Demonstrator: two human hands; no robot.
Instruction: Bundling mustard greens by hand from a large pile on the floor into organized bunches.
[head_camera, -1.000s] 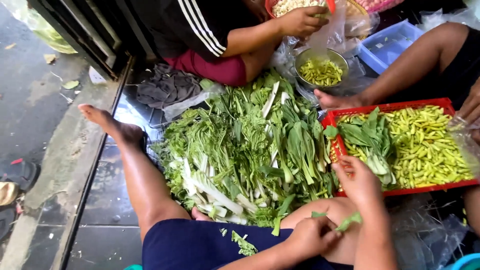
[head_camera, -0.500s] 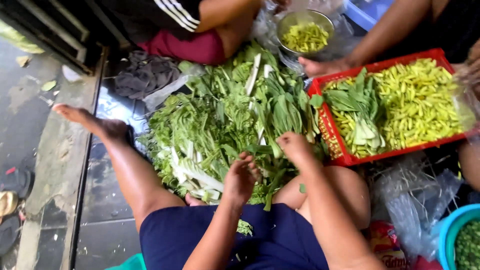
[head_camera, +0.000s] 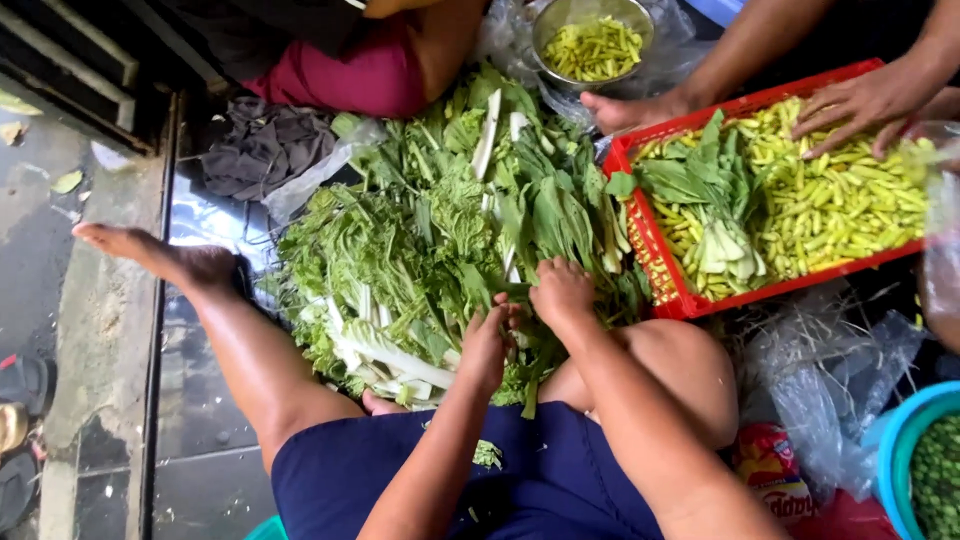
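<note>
Hands meet at the near edge of a heap of leafy greens (head_camera: 440, 240) in the middle of the frame: the left hand (head_camera: 488, 345) and the right hand (head_camera: 562, 292) each have fingers curled shut on stems. Pulling hard could tear leaves or drag loose stalks onto the wet floor. One red crate (head_camera: 655, 255) at right holds yellow-green chillies and one bunch of greens; a second person's hand (head_camera: 865, 100) rests in it. One metal bowl (head_camera: 590, 40) sits at top.
</note>
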